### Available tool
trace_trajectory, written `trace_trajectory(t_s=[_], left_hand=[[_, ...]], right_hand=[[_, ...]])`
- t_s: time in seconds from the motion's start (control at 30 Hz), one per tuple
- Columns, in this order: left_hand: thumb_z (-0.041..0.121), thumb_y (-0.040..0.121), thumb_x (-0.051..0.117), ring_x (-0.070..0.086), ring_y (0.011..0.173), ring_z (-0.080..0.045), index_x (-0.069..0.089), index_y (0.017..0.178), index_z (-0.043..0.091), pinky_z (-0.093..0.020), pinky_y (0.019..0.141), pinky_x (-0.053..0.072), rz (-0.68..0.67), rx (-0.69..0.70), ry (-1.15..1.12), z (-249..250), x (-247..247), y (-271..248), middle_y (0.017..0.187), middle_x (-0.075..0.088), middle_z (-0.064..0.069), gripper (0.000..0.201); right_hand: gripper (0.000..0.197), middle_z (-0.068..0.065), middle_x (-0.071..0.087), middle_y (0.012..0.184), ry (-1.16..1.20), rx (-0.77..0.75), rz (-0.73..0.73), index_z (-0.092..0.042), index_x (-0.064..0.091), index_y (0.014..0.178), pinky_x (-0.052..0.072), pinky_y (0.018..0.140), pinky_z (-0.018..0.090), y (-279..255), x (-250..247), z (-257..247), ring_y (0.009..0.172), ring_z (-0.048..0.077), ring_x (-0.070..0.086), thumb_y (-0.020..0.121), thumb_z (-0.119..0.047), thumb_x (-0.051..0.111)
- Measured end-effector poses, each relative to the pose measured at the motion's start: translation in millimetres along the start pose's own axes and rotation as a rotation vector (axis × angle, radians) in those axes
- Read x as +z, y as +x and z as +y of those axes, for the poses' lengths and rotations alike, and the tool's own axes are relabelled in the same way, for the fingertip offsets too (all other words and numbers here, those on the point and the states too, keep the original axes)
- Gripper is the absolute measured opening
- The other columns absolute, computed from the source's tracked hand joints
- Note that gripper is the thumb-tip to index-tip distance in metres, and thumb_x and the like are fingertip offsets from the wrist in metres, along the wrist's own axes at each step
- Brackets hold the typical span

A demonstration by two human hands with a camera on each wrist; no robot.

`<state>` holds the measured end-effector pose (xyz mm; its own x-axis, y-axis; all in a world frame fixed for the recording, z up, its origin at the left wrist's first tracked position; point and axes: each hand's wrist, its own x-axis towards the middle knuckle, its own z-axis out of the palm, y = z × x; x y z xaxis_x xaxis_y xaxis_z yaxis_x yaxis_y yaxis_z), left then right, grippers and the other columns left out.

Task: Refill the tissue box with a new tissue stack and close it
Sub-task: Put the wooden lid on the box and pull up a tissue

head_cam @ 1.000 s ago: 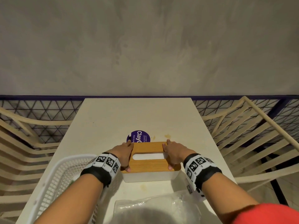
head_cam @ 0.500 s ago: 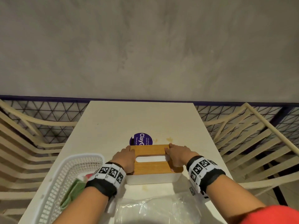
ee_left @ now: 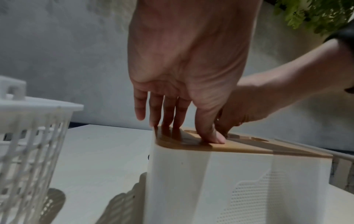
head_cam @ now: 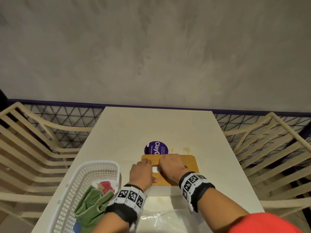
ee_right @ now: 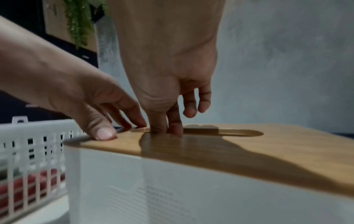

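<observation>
- White plastic basket [head_cam: 87, 167] stands at the table's [head_cam: 134, 128] left edge, toward the near-left corner, holding a green cloth [head_cam: 90, 204] and something red [head_cam: 106, 184]; its right wall is just beside the left wrist.
- Crumpled clear plastic wrapper [head_cam: 161, 219] lies at the near edge, between the two forearms.
- Round purple sticker [head_cam: 155, 147] sits on the tabletop just past the far edge of the tissue box [ee_left: 229, 181], partly hidden by it.
- Cream slatted chairs [head_cam: 28, 148] flank the table on both sides; a grey wall rises beyond its far edge.
- Tissue box, white with a wooden lid [head_cam: 188, 163] in place on top, stands near the middle of the table, closer to the near edge.
- Left hand [head_cam: 142, 174] lies flat on the lid's left end, fingers straight and thumb pressed down on the wood, gripping nothing.
- Right hand [head_cam: 171, 165] reaches across the lid's middle, directly over the slot; in the right wrist view, two fingers [ee_right: 174, 121] dip into the left part of the slot [ee_right: 239, 133] while the others hang loosely curled above it.
- Whether those fingers pinch a tissue inside the slot cannot be told.
</observation>
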<state>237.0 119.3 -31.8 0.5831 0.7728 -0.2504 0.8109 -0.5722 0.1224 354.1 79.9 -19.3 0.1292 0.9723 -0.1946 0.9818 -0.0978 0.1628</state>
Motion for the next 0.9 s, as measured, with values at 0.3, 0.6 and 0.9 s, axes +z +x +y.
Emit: trace_trajectory(t_s=[0.3, 0.6, 0.9], left_hand=[[0.039, 0.08, 0.068, 0.053, 0.114, -0.026, 0.045, 0.126, 0.009, -0.036, 0.09, 0.042, -0.009, 0.007, -0.067, -1, -1, -1, 0.134, 0.047, -0.007, 0.059], [0.038, 0.078, 0.071, 0.053, 0.115, -0.025, 0.045, 0.128, 0.009, -0.036, 0.09, 0.045, 0.006, -0.003, -0.081, 0, 0, 0, 0.134, 0.047, -0.006, 0.063], [0.038, 0.078, 0.071, 0.052, 0.116, -0.026, 0.043, 0.129, 0.009, -0.036, 0.091, 0.044, 0.011, -0.004, -0.089, -1, 1, 2, 0.134, 0.046, -0.006, 0.066]], right_hand=[[0.023, 0.01, 0.069, 0.093, -0.009, -0.074, 0.001, -0.007, 0.066, 0.091, 0.039, 0.061, 0.03, 7, 4, -2, 0.081, 0.027, 0.063, 0.094, -0.022, 0.049], [0.025, 0.01, 0.07, 0.091, -0.006, -0.167, 0.042, -0.007, 0.067, 0.09, 0.041, 0.061, 0.031, 11, 8, 9, 0.082, 0.028, 0.064, 0.093, -0.026, 0.052], [0.019, 0.011, 0.069, 0.086, 0.081, -0.178, 0.046, -0.008, 0.068, 0.086, 0.045, 0.063, 0.034, 16, 12, 4, 0.08, 0.028, 0.063, 0.09, -0.019, 0.054]])
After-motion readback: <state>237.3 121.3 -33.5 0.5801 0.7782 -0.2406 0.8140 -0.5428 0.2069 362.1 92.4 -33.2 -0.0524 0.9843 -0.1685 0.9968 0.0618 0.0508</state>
